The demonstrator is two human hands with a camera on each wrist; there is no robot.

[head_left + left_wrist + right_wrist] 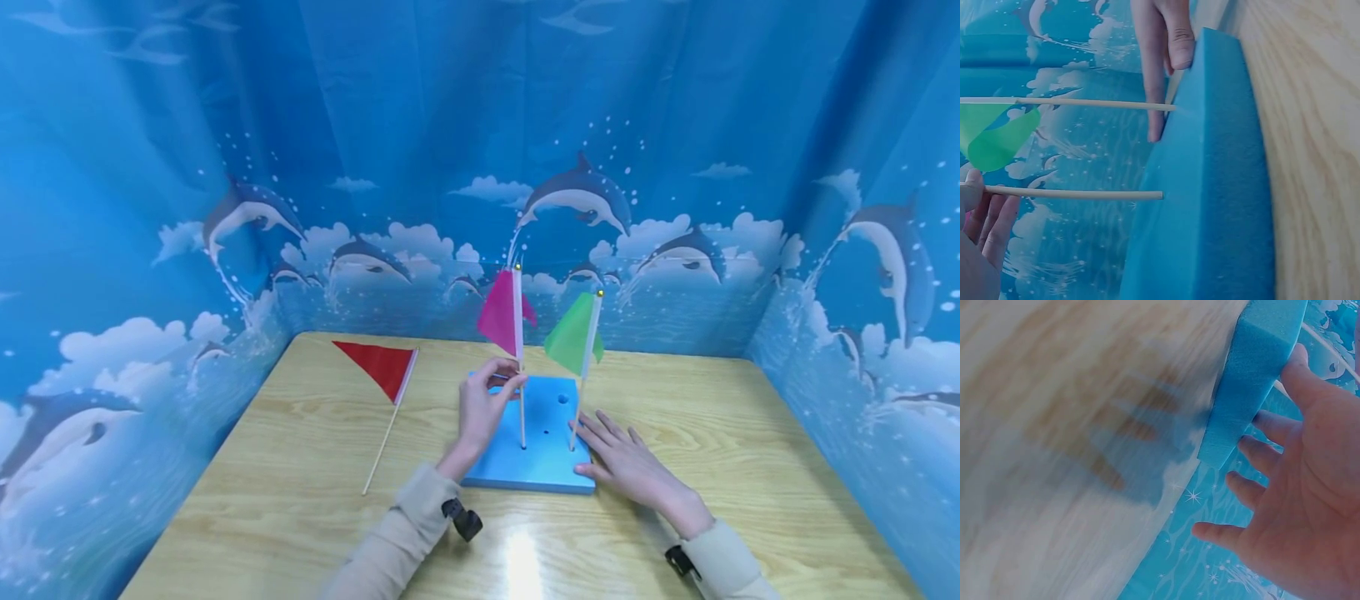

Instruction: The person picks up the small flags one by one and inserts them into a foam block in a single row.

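My left hand point(483, 404) pinches the wooden stick of a magenta flag point(500, 317), held upright over a blue foam board point(525, 473). In the left wrist view its stick point(1091, 194) has its lower tip at the board's surface; whether it sits in a hole I cannot tell. A green flag point(572, 335) stands in the board's front right, leaning slightly. My right hand point(626, 458) rests at the board's right edge with fingers spread, thumb on the front corner. In the right wrist view the fingers point(1260, 453) lie along the foam's side.
On the wooden table point(285, 467), left of the board, lies a red triangular flag point(382, 367) on a thin stick. Holes point(563, 399) show in the board's top. A blue dolphin-print curtain point(420, 150) encloses the table at the back and sides.
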